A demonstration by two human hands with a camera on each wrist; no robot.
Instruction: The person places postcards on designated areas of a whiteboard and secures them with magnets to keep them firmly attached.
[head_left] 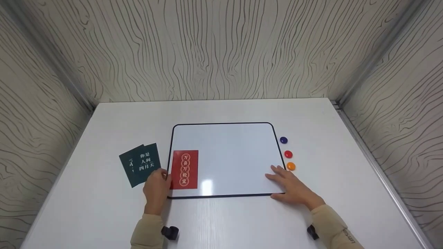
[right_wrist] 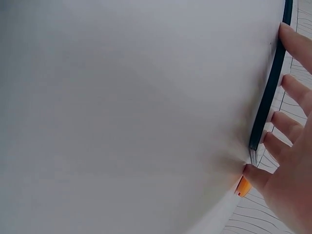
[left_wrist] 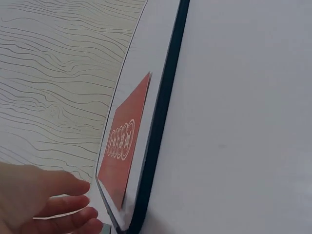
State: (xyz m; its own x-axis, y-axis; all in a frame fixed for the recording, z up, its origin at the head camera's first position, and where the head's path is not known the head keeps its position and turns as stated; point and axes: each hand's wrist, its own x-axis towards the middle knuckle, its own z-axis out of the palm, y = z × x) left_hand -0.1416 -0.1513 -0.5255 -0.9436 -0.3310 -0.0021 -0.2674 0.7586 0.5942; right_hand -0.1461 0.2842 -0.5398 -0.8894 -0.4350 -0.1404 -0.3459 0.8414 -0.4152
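A whiteboard (head_left: 235, 152) with a black rim lies on the table. A red card (head_left: 193, 169) with pale characters in a column of rings lies on its left side. My left hand (head_left: 156, 190) is at the board's left edge, between the red card and two overlapping dark green cards (head_left: 147, 174). Its fingers are loosely bent; in the left wrist view the left hand (left_wrist: 46, 200) holds nothing. My right hand (head_left: 292, 188) rests with spread fingers on the board's near right corner. In the right wrist view, fingertips of the right hand (right_wrist: 287, 156) touch the black rim (right_wrist: 267, 97).
Right of the board, a dark blue disc (head_left: 283, 140), a red disc (head_left: 288, 154) and an orange disc (head_left: 291, 166) stand in a row on the white table (head_left: 221, 221). Wood-grain panels (head_left: 207, 52) rise at the back and both sides.
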